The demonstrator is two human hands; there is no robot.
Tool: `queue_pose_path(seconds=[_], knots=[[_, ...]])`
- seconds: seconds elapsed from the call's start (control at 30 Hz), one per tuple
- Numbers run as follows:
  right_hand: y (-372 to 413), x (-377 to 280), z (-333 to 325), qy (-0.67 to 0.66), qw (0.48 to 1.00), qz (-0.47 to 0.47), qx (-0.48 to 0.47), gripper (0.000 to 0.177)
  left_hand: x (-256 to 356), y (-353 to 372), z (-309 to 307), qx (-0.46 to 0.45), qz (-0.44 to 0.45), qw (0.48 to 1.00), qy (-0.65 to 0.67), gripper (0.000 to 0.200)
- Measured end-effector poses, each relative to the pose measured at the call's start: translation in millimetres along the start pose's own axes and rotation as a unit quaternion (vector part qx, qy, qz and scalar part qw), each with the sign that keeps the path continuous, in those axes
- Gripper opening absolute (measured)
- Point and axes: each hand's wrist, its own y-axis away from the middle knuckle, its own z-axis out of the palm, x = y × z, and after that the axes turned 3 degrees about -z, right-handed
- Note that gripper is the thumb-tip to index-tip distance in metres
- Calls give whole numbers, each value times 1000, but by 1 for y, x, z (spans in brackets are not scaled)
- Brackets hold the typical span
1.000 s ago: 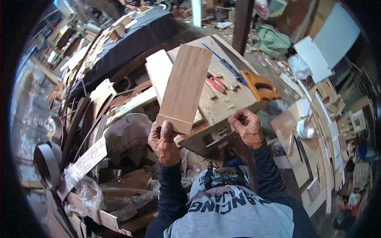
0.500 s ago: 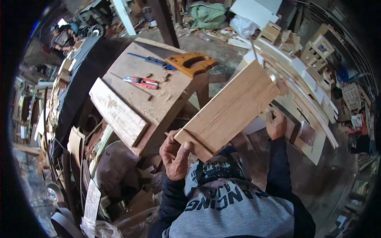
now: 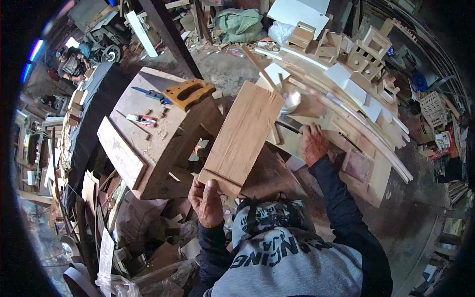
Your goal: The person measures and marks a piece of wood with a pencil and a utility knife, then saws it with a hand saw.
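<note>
My left hand [image 3: 207,202] grips the near end of a flat wooden board [image 3: 242,137] with a narrow cleat across that end, holding it up in front of me, tilted away to the right. My right hand [image 3: 313,144] reaches out to the right and rests on a pile of pale wooden panels and strips [image 3: 346,133]; whether it holds anything I cannot tell. A shiny metal object [image 3: 290,101] lies just beyond the board's far end.
A wooden workbench [image 3: 163,133] at the left carries a long plank [image 3: 120,152], an orange-handled saw [image 3: 187,92] and red pliers [image 3: 142,119]. Small wooden crates [image 3: 366,47] stand at the back right. Scrap wood litters the floor at the left. A person [image 3: 71,67] crouches far left.
My view swung right. The board in my left hand turned from pointing right toward more upright. My right hand settled lower onto the panel pile.
</note>
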Motion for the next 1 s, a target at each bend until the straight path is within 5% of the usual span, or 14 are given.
queue_pose_path(seconds=[0.1,0.13,0.2,0.27,0.37,0.47,0.57,0.6,0.7,0.87,1.0], knots=[[12,14,-6,15,999,-50,4,29,-17,12,21,38,2,999,12,22],[10,18,-13,-23,995,-30,-96,48,-23,16,26,46,-4,999,16,21],[18,25,-7,-10,996,-69,-53,49,-32,23,35,48,-18,998,26,20],[17,33,-15,-44,987,-63,-141,46,-36,26,42,41,-31,998,33,20],[26,47,-35,-66,989,-45,-122,38,-37,28,60,23,-40,998,37,22],[48,66,-65,-135,991,-11,-2,25,-36,26,83,37,-57,997,39,22],[71,92,-80,-372,920,123,8,18,-53,20,75,26,-68,997,34,18],[75,99,-91,-346,933,81,55,13,-61,17,70,21,-70,997,31,16],[83,92,-125,-417,879,219,70,13,-67,15,93,52,-103,993,21,10],[100,89,-109,-520,811,211,166,11,-88,10,95,-14,-143,989,-33,9],[101,75,-108,-503,840,169,112,11,-105,6,106,-27,-151,988,-20,13]])
